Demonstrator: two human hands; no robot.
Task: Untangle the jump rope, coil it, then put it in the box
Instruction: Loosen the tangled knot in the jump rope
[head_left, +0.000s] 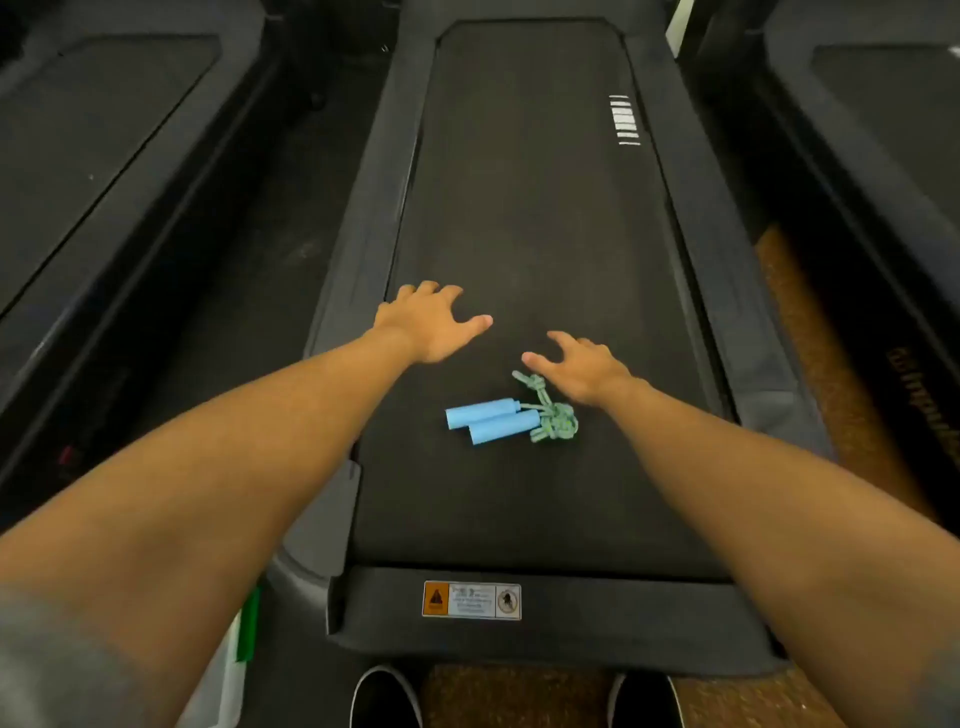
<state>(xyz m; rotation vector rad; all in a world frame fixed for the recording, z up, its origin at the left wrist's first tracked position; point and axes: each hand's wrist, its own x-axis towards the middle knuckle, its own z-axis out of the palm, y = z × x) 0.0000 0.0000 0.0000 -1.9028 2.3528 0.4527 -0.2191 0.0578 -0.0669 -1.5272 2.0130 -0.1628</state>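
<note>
From the head camera, your left hand (428, 322) hung spread above the treadmill belt (519, 208) near its left edge, holding nothing. Your right hand (584, 366) was spread too, fingers loose, just beside the tangled jump rope (511, 413), which lay mid-belt.

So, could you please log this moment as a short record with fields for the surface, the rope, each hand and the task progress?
surface: treadmill belt
jump rope: knotted green cord bunched beside two blue handles lying side by side
left hand: fingers spread, above the belt, apart from the rope, holding nothing
right hand: open, just beyond the cord, no grip visible
box: not clearly identifiable
progress: rope not yet untangled
</note>
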